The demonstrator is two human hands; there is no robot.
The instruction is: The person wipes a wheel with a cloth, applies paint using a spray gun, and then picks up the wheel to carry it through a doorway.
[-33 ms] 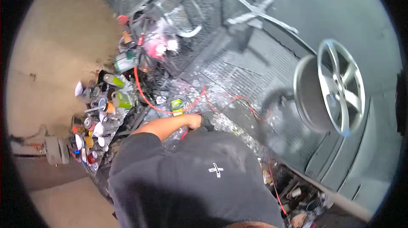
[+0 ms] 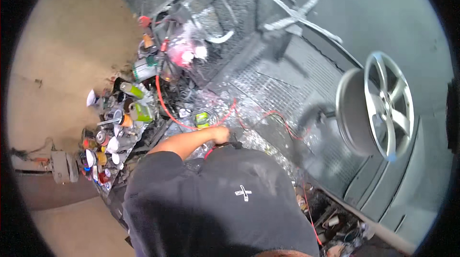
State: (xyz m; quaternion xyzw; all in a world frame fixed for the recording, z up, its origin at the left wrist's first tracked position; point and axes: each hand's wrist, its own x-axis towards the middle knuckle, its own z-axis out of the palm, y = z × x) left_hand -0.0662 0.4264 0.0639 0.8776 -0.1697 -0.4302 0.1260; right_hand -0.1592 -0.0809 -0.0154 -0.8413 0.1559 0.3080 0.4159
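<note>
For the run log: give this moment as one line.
left hand: grip on dark tool with red hose | right hand: hidden | nearby: silver alloy wheel, spray cans

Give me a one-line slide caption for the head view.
Left hand grips a dark tool by red hoses on a cluttered metal bench, alloy wheel alongside.

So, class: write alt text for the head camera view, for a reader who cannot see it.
A person in a black shirt grips a dark tool in the left hand over a cluttered metal bench. A silver car wheel stands right; cans crowd left.
</note>
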